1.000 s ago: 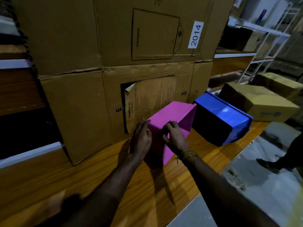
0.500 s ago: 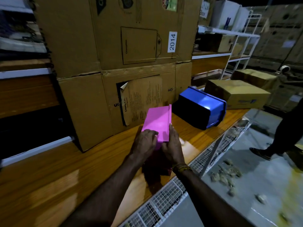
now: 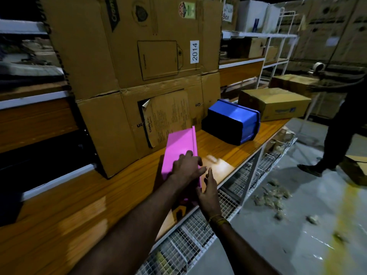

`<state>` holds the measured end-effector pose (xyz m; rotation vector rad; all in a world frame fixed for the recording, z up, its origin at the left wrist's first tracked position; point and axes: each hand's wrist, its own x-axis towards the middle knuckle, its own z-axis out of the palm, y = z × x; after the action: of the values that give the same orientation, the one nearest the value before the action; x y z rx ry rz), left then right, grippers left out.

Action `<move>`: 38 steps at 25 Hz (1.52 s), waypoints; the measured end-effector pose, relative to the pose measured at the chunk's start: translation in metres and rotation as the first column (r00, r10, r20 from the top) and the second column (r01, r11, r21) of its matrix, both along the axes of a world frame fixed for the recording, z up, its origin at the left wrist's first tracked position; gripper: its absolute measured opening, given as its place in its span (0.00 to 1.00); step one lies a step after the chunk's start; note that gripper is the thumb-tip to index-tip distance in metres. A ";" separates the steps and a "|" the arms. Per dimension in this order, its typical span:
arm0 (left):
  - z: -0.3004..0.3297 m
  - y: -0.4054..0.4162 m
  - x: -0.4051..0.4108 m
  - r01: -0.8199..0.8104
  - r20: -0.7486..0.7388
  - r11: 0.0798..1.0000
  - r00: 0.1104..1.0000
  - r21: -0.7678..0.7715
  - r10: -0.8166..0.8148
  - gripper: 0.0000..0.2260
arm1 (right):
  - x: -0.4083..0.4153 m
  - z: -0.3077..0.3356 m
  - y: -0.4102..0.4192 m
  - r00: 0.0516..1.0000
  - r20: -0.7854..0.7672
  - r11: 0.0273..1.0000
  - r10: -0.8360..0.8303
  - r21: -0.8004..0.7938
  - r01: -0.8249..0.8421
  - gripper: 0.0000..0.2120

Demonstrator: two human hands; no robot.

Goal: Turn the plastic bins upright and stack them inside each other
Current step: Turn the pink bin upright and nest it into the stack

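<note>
Cardboard boxes (image 3: 135,56) stand at back of wooden shelf (image 3: 59,211). Pink bin (image 3: 178,149) on shelf near front edge, on its side, rim facing right. L hand (image 3: 186,167) lies on its top wall, fingers spread & fairly straight. R hand (image 3: 208,193) at rim, fingers straight, touching. Blue bin (image 3: 234,122) tipped over further right, well apart from pink one.

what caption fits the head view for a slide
Both hands, left and right, tip a pink bin on a wooden shelf; a blue bin lies overturned beyond.
</note>
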<state>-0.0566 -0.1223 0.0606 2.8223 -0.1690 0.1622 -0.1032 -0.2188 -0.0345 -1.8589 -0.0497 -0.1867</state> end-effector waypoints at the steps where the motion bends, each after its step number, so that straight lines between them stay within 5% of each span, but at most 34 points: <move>1: 0.002 -0.001 -0.003 -0.020 0.004 0.999 1.000 0.025 0.020 0.15 | -0.005 -0.001 -0.001 1.000 -0.001 1.000 -0.012 -0.025 0.012 0.34; 7: -0.001 0.021 -0.016 -0.098 0.105 0.985 0.991 0.144 0.084 0.13 | -0.011 -0.001 0.010 1.000 0.014 0.969 -0.010 -0.247 0.013 0.21; 10: -0.005 0.056 -0.022 -0.110 0.163 0.981 0.983 0.159 0.084 0.13 | -0.015 -0.003 0.039 1.000 0.001 0.946 -0.008 -0.323 0.008 0.24; 14: -0.017 0.114 -0.045 -0.191 0.118 0.979 0.973 -0.070 0.199 0.16 | -0.024 -0.005 0.077 0.994 -0.098 0.924 -0.056 -0.381 0.014 0.38; 27: -0.079 0.194 -0.115 -0.294 -0.010 0.927 0.954 -0.234 0.300 0.21 | -0.026 0.003 0.135 0.979 -0.161 0.617 -0.127 -0.785 -0.049 0.34; 30: -0.082 0.194 -0.124 -0.310 -0.004 0.913 0.947 -0.264 0.321 0.20 | -0.018 0.006 0.133 0.979 -0.133 0.616 -0.153 -0.788 -0.011 0.32; 38: -0.079 0.235 -0.130 -0.167 0.071 0.953 0.979 -0.251 0.190 0.16 | -0.048 0.005 0.162 0.955 -0.155 0.638 0.254 -0.715 -0.286 0.34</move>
<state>-0.1869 0.1125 -0.0185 2.5817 0.0825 0.3335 -0.1509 -0.0572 -0.0291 -2.6365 -0.4372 0.1108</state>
